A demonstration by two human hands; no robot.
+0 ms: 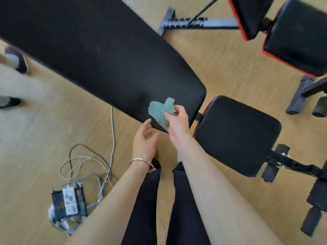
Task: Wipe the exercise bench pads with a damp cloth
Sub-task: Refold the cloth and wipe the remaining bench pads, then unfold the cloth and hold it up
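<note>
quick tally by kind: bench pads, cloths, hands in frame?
Bench pads: 4, long back pad, seat pad, two red-edged pads top right
Cloths: 1, teal cloth
Hands: 2, left hand, right hand
Total: 7

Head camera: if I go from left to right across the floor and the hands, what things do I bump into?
Shoe → cables → left hand → cloth → right hand → seat pad
</note>
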